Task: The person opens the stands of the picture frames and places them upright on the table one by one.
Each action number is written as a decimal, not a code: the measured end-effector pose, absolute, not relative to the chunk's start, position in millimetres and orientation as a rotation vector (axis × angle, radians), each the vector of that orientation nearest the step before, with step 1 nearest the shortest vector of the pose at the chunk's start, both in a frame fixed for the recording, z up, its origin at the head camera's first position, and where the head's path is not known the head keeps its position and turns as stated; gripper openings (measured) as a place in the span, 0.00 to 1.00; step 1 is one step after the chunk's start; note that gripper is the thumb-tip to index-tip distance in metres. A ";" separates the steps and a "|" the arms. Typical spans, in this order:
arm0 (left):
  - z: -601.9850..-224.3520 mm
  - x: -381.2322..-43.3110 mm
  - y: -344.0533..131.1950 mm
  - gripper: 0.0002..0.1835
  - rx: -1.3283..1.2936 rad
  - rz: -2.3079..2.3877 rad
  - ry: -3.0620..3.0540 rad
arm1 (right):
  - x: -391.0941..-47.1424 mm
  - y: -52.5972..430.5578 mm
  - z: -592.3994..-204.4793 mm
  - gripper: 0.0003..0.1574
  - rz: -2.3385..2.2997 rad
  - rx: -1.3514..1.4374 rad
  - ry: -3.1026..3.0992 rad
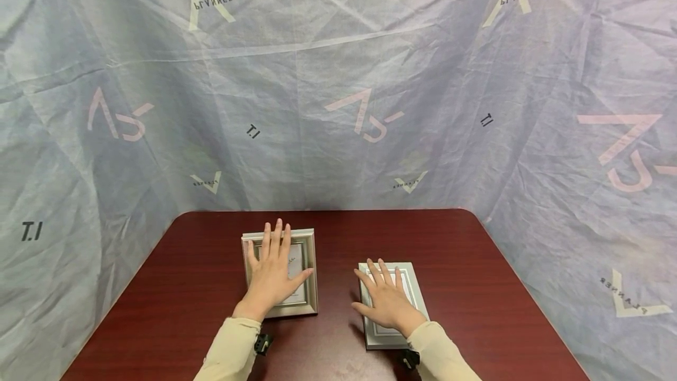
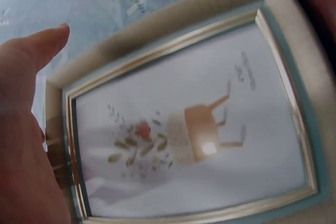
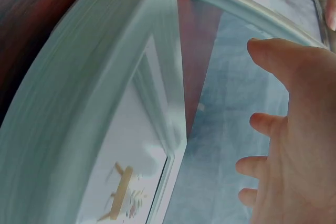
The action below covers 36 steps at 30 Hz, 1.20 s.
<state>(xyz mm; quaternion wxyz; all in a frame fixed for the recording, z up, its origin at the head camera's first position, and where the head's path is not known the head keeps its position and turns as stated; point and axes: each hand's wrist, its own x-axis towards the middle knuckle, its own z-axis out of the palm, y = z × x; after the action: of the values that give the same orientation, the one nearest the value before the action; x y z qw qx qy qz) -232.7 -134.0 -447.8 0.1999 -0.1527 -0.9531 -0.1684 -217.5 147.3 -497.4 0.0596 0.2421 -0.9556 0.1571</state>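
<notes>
My left hand (image 1: 270, 280), its fingers spread, is over a champagne-coloured picture frame (image 1: 312, 272) on the left of the table. In the left wrist view, this frame's picture (image 2: 194, 135) shows a pot on legs with leaves and a red flower. My right hand (image 1: 390, 303) has its fingers fanned out over a smaller white picture frame (image 1: 415, 293), nearer and to the right. Part of the white frame's picture (image 3: 123, 192) appears in the right wrist view, beside straight, parted fingers (image 3: 252, 167). Both hands partly cover the frames in the head view.
The dark red table (image 1: 338, 246) has rounded far corners. Wrinkled grey cloth (image 1: 338, 75) with printed letters hangs behind it and along both sides. A small black device (image 1: 262, 344) is strapped at my left wrist, another black device (image 1: 409, 359) at my right.
</notes>
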 end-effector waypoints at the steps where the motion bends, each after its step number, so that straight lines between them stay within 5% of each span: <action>1: -448.1 -232.0 -132.0 0.59 -0.434 -0.467 -2.671 | -217.2 149.3 -497.4 0.44 0.480 0.731 -2.892; 36: -460.1 -223.5 -46.1 0.54 -0.832 -0.315 -2.536 | -236.8 217.2 -498.4 0.43 0.308 0.493 -2.947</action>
<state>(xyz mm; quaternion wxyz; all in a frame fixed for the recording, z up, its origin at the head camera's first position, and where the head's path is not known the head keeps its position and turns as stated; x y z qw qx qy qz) -223.5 -46.1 -460.1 0.2251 -0.3018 -0.9194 -0.1142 -236.8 217.2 -498.4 0.0691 0.1637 -0.9787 0.1024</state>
